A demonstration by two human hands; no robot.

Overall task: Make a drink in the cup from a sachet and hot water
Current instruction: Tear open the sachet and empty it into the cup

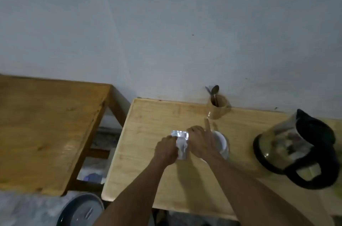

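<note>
Right now you have the sachet [181,144] pinched between both hands, so the step in hand looks like tearing it open. Your left hand [166,150] is clenched on its left edge, and your right hand [200,142] grips the right edge with the forefinger sticking straight out toward the wall. Keep both grips close together at the top seam, so the tear starts short and clean instead of running down the side. Hold the pack upright and let the powder settle to the bottom before you pull; the blur hides whether the seam has already given.

The silvery sachet sits above the bench [148,123], between your hands and just to the left of the cup [221,141]. The white cup stands on the bench, partly behind your right hand, its mouth facing up; I cannot tell whether anything is inside. Move the pack over that mouth before you tip it, since a spill on the pale wood would be easy from where it is now.

For what follows, the kettle [294,148] stands well to the right of the cup, its black handle turned toward you, within reach of your right hand. A spoon [215,91] stands in the holder [217,108] by the wall, just behind the cup, ready for stirring.
</note>
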